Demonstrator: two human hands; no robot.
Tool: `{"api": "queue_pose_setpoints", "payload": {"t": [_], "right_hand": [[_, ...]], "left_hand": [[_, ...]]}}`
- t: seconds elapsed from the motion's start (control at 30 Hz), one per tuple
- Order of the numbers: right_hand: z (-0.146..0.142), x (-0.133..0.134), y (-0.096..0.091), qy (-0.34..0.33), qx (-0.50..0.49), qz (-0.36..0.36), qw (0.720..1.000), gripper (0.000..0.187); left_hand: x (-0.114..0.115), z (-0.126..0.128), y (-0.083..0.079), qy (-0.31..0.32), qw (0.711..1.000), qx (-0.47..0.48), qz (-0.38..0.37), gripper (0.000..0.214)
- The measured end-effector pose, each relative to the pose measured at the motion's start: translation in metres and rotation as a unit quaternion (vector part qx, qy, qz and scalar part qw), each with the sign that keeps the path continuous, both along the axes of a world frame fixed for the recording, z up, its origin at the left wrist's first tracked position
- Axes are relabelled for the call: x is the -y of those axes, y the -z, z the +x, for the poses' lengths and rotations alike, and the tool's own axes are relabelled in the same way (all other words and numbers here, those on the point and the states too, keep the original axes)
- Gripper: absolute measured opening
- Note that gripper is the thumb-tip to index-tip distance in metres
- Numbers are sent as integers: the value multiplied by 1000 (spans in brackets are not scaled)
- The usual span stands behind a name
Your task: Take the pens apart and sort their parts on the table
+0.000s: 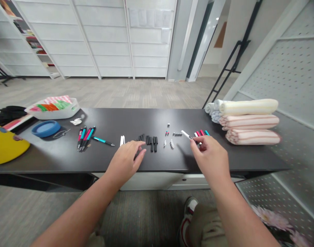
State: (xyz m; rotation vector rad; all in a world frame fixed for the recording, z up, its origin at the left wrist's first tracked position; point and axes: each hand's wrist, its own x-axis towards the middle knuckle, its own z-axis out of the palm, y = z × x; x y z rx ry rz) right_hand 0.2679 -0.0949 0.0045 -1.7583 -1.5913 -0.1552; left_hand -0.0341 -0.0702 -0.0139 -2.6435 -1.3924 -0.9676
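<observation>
Tiny pen parts (176, 134) too small to tell apart.

- No text, label, brand or number can be read anywhere
- The sheets of paper (149, 19) on the white panel wall show nothing legible (too small and blurred)
- The pens (85, 138) on the surface (56, 154) show no readable print
- The white pen part (187, 135) in the right hand (210, 159) shows no readable print either
- The yellow object (6, 144) has dark marks, but they cannot be made out
</observation>
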Motion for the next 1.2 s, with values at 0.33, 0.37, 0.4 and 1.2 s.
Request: {"api": "queue_pose_setpoints", "payload": {"t": [0.33, 0.37, 0.4, 1.2], "right_hand": [[21, -10, 24, 72, 92, -135, 984, 21], [21, -10, 25, 72, 92, -133, 984, 21], [22, -11, 25, 72, 96, -128, 984, 22], [-12, -6, 23, -59, 114, 86, 988, 22]], "left_hand": [[11, -11, 1, -11, 999, -29, -12, 22], [12, -12, 0, -8, 999, -34, -10, 22], [13, -14, 0, -7, 999, -38, -8, 21], [-36, -128, 9, -130, 985, -108, -26, 27]]}}
